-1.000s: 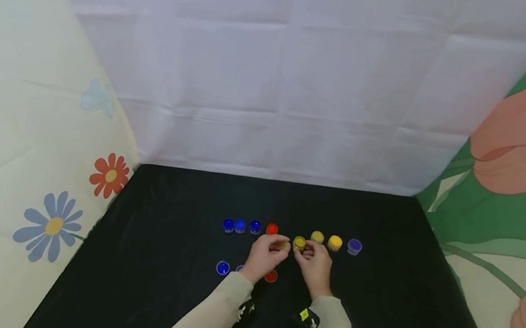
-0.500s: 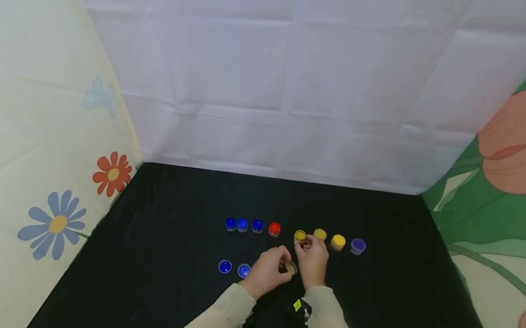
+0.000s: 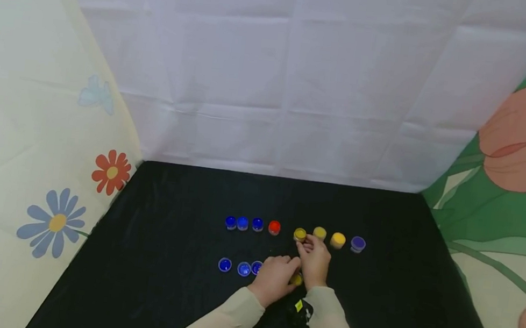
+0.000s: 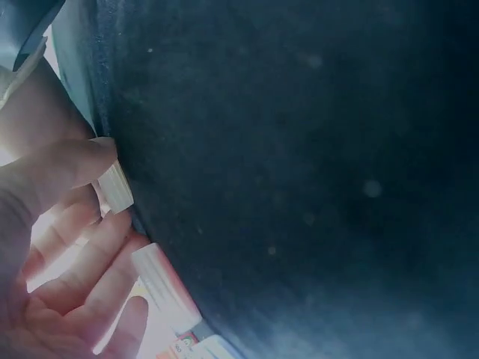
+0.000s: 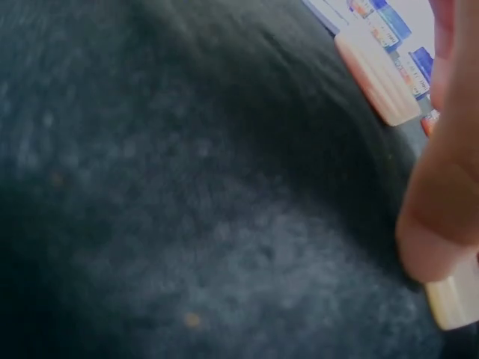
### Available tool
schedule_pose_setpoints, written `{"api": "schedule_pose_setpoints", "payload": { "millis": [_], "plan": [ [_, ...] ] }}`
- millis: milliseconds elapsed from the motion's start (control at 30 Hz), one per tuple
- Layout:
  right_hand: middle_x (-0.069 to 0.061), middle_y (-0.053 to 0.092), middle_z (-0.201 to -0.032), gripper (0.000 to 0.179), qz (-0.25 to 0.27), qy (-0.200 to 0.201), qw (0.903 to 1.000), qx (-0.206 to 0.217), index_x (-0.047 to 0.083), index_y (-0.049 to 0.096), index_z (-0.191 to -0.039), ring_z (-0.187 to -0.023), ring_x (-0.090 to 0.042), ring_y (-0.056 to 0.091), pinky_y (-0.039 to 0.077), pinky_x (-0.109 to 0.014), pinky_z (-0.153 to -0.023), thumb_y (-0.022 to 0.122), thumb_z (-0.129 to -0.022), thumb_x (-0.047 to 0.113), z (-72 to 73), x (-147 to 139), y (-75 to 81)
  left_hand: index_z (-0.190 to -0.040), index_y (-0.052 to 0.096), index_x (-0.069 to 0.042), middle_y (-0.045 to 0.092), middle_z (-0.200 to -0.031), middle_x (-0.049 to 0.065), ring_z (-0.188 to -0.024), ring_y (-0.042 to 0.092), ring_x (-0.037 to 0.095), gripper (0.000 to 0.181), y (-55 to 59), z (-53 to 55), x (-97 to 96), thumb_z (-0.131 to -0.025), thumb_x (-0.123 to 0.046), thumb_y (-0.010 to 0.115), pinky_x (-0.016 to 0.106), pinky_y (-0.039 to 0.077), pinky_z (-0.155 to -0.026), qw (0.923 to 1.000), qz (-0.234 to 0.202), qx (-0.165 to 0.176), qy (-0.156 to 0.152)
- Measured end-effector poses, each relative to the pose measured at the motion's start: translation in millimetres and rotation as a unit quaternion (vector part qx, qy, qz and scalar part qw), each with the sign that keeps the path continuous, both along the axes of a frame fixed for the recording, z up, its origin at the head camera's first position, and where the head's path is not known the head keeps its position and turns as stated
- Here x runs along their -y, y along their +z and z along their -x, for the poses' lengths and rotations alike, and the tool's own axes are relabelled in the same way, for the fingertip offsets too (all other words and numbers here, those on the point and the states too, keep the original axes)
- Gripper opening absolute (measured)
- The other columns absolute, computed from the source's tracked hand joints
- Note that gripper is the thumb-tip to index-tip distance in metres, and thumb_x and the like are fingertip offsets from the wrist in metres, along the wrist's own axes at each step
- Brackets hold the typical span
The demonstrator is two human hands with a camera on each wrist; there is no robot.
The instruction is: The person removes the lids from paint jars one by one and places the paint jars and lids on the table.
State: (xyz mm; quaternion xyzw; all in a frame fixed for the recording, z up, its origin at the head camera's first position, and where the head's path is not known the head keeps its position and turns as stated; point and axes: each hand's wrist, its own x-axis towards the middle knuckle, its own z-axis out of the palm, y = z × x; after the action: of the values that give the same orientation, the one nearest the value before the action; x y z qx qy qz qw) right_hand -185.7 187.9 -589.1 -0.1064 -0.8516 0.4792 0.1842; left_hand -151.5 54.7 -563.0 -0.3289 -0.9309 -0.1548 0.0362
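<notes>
Low at the front row, my left hand pinches a yellow lid between thumb and fingers, right at the black cloth. In the left wrist view the ribbed rim of this lid shows under the thumb, beside a red lid. My right hand holds a small open yellow paint pot by its side in the back row. From the right wrist a finger shows in front of the pale lid's edge. The red lid is hidden by my left hand in the head view.
The back row has blue pots, a red pot, an olive-yellow pot, an orange-yellow pot and a purple pot. Several blue lids lie in front. A white cloth hangs behind the black table.
My left hand has come away from the yellow pot, carrying the yellow lid toward me and down to the front row. My right hand has set the pot in the back row and still holds it.
</notes>
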Motion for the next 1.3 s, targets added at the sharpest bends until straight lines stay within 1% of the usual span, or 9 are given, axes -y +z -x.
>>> {"api": "schedule_pose_setpoints", "payload": {
  "millis": [100,200,433,600,767,1000,1100,1167,1300],
  "plan": [
    [-0.022,0.069,-0.104,0.028,-0.003,-0.002,1.0000,-0.001,-0.006,0.070,-0.114,-0.092,-0.034,0.072,0.058,-0.046,-0.082,0.078,-0.089,0.004,1.0,-1.1,-1.4,-0.104,0.062,-0.019,0.065,-0.085,-0.005,-0.077,0.061,0.010,0.034,-0.8,0.2,-1.6,-0.082,-0.028,0.086,0.035,0.051,-0.080,0.9998,0.016,-0.009,0.006],
    [-0.022,0.069,-0.102,0.024,-0.013,-0.002,0.9998,-0.014,-0.005,0.071,-0.110,-0.090,-0.034,0.072,0.059,-0.046,-0.080,0.078,-0.089,0.005,1.7,-1.5,-3.7,-0.103,0.062,-0.019,0.065,-0.085,-0.006,-0.077,0.061,0.010,0.034,-0.5,-0.1,-2.3,-0.081,-0.029,0.086,0.036,0.050,-0.081,0.9996,0.022,-0.009,0.016],
    [-0.017,0.068,-0.095,0.014,-0.040,-0.007,0.9986,-0.035,-0.002,0.076,-0.100,-0.084,-0.031,0.071,0.059,-0.046,-0.075,0.077,-0.090,0.007,2.5,-1.4,-7.1,-0.101,0.062,-0.018,0.064,-0.084,-0.005,-0.074,0.059,0.011,0.032,4.1,-2.8,-2.7,-0.082,-0.027,0.086,0.037,0.050,-0.082,0.9990,0.012,0.026,0.033],
    [-0.016,0.068,-0.092,0.011,-0.061,-0.014,0.9971,-0.044,-0.001,0.077,-0.097,-0.082,-0.030,0.070,0.059,-0.046,-0.074,0.077,-0.090,0.008,3.6,-1.3,-6.6,-0.100,0.062,-0.017,0.063,-0.083,-0.005,-0.073,0.058,0.011,0.032,8.6,-4.3,-2.7,-0.082,-0.027,0.086,0.035,0.050,-0.081,0.9985,-0.001,0.038,0.039],
    [-0.017,0.067,-0.094,0.013,-0.057,-0.004,0.9978,-0.032,-0.003,0.075,-0.099,-0.083,-0.031,0.070,0.059,-0.045,-0.075,0.077,-0.090,0.006,2.5,-1.2,-5.9,-0.098,0.061,-0.017,0.062,-0.082,-0.005,-0.073,0.057,0.011,0.032,10.3,-4.8,-2.9,-0.082,-0.028,0.086,0.034,0.049,-0.080,0.9984,0.000,0.039,0.042],
    [-0.019,0.066,-0.100,0.018,-0.040,0.022,0.9987,-0.023,-0.005,0.072,-0.107,-0.088,-0.032,0.070,0.059,-0.044,-0.079,0.073,-0.090,0.001,-0.7,-3.9,-4.1,-0.098,0.060,-0.018,0.060,-0.082,-0.006,-0.072,0.055,0.010,0.032,6.7,-2.9,-2.9,-0.082,-0.028,0.086,0.034,0.048,-0.080,0.9982,-0.002,0.045,0.040],
    [-0.021,0.067,-0.103,0.021,-0.021,0.043,0.9987,-0.020,-0.007,0.071,-0.110,-0.091,-0.034,0.070,0.058,-0.044,-0.082,0.071,-0.090,-0.003,-3.8,-9.1,-2.0,-0.101,0.060,-0.018,0.060,-0.084,-0.006,-0.074,0.056,0.009,0.033,6.8,-1.3,-2.0,-0.082,-0.028,0.085,0.035,0.048,-0.082,0.9973,-0.003,0.065,0.034],
    [-0.023,0.068,-0.104,0.021,-0.010,0.045,0.9988,-0.018,-0.007,0.071,-0.110,-0.092,-0.036,0.070,0.058,-0.045,-0.082,0.070,-0.089,-0.005,-6.9,-14.3,0.1,-0.106,0.060,-0.018,0.061,-0.086,-0.007,-0.075,0.056,0.008,0.035,7.5,0.2,-1.1,-0.083,-0.030,0.084,0.034,0.047,-0.083,0.9959,-0.002,0.085,0.031],
    [-0.021,0.070,-0.100,0.015,-0.003,0.003,1.0000,-0.008,-0.005,0.072,-0.104,-0.090,-0.035,0.071,0.058,-0.043,-0.080,0.069,-0.089,-0.003,-13.5,-25.4,3.0,-0.114,0.061,-0.016,0.063,-0.091,-0.005,-0.076,0.056,0.007,0.036,14.4,3.9,0.2,-0.086,-0.031,0.079,0.032,0.047,-0.079,0.9913,-0.026,0.125,0.032]
  ]
}}
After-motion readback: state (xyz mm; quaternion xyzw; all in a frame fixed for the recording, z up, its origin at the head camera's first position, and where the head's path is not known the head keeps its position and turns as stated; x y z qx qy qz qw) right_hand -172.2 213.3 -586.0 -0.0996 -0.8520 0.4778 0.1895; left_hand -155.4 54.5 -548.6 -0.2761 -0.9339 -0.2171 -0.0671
